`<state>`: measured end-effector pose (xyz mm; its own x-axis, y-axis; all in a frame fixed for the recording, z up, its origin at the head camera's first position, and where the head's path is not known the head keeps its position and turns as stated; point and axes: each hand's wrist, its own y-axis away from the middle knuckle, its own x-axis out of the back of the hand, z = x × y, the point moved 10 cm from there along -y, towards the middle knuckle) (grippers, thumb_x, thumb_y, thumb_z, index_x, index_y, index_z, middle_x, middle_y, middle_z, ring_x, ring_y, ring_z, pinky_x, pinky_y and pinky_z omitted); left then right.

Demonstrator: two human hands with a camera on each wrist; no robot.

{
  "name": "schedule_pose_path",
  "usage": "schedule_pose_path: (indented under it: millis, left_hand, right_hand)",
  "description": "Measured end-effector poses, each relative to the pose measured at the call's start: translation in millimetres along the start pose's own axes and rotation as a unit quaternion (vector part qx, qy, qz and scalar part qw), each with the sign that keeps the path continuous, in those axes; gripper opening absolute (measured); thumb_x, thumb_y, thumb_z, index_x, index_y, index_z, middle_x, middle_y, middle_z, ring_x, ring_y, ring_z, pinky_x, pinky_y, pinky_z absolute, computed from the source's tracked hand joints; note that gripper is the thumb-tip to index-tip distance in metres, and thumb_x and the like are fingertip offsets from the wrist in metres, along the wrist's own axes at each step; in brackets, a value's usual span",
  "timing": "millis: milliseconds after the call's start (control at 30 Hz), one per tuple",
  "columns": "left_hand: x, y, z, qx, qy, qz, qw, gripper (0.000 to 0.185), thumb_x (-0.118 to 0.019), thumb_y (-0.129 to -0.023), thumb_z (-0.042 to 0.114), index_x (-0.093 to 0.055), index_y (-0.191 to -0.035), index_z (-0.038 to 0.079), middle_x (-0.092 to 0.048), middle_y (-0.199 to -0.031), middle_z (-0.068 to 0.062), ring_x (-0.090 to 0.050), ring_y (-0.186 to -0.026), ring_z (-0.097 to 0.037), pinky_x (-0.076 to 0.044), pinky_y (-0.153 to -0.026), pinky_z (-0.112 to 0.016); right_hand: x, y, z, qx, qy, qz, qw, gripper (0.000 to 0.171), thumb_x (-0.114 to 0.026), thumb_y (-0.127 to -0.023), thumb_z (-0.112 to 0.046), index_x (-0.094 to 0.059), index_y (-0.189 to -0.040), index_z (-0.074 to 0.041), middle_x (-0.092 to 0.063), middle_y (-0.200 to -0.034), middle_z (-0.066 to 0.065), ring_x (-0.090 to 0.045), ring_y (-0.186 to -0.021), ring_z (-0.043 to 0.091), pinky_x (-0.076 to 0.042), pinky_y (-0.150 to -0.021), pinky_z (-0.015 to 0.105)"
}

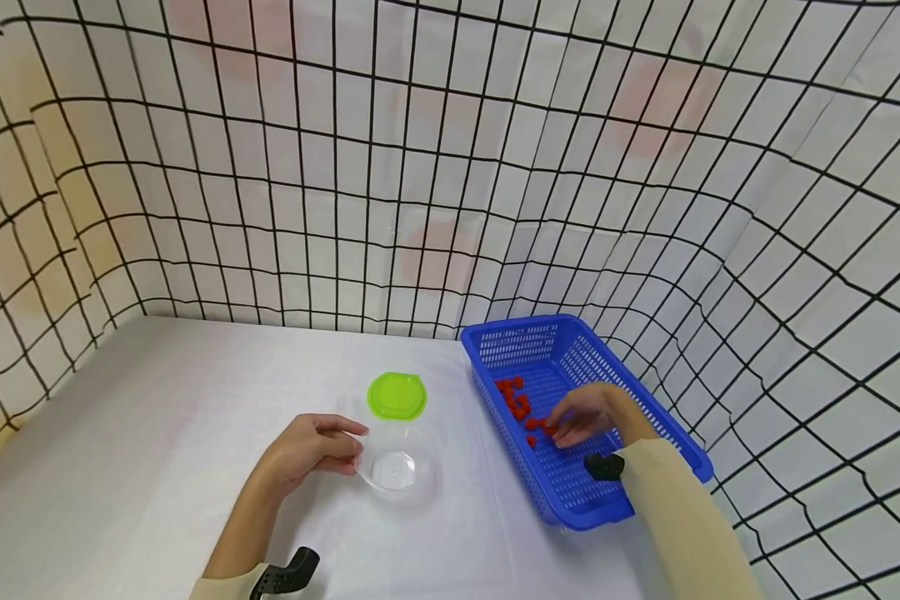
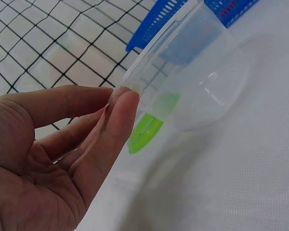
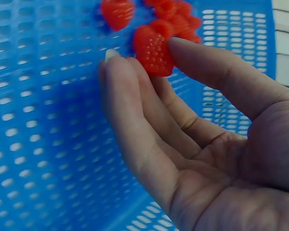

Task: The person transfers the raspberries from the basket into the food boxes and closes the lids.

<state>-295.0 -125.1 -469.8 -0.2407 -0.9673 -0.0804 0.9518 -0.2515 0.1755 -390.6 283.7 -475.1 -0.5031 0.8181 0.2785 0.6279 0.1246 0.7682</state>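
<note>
My left hand [image 1: 307,450] pinches the rim of a clear plastic bowl [image 1: 394,473] between thumb and fingers. The left wrist view shows the bowl [image 2: 207,91] tilted over the white cloth. My right hand [image 1: 588,410] reaches into a blue perforated basket [image 1: 487,385]. Between its thumb and fingertips it holds a red raspberry [image 3: 156,54], seen close up in the right wrist view. Several more raspberries [image 1: 520,408] lie along the basket's left side, and a single raspberry [image 3: 118,12] sits apart from the cluster.
A bright green round lid [image 1: 396,396] lies flat on the white-covered table [image 1: 157,417] just beyond the bowl. Black wire mesh [image 1: 420,167] over white sheeting encloses the back and both sides. The basket's right side stands close to the mesh.
</note>
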Motion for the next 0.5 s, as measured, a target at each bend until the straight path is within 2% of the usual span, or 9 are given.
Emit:
schedule_pose_path:
  millis: [100, 267, 500]
  left_hand:
    - [-0.9, 0.5, 0.9, -0.001, 0.001, 0.001, 1.0000, 0.047, -0.072, -0.086, 0.001, -0.057, -0.126, -0.020, -0.070, -0.080, -0.006, -0.069, -0.070, -0.015, -0.065, -0.071, -0.032]
    - [-1.7, 0.5, 2.1, -0.006, 0.003, -0.004, 1.0000, 0.047, -0.070, -0.086, 0.000, -0.056, -0.126, -0.021, -0.071, -0.086, -0.007, -0.070, -0.070, -0.013, -0.064, -0.073, -0.031]
    - [-2.7, -0.3, 1.9, -0.006, 0.003, -0.009, 0.9999, 0.046, -0.070, -0.087, 0.000, -0.056, -0.126, -0.021, -0.071, -0.089, -0.008, -0.070, -0.071, -0.013, -0.064, -0.074, -0.031]
  right_hand:
    - [0.5, 8.1, -13.2, 0.020, 0.006, 0.006, 1.000, 0.027, -0.068, -0.094, -0.009, -0.064, -0.114, 0.008, -0.071, -0.093, 0.020, -0.074, -0.075, 0.023, -0.064, -0.078, 0.032]
    - [0.5, 17.8, -38.9, 0.078, 0.020, 0.014, 0.997, 0.026, -0.068, -0.094, -0.008, -0.067, -0.115, 0.008, -0.071, -0.104, 0.021, -0.074, -0.080, 0.024, -0.063, -0.083, 0.035]
    - [-14.1, 29.6, -76.8, 0.157, 0.036, 0.012, 0.987, 0.031, -0.064, -0.097, -0.006, -0.061, -0.121, 0.012, -0.068, -0.100, 0.015, -0.071, -0.084, 0.024, -0.062, -0.090, 0.040]
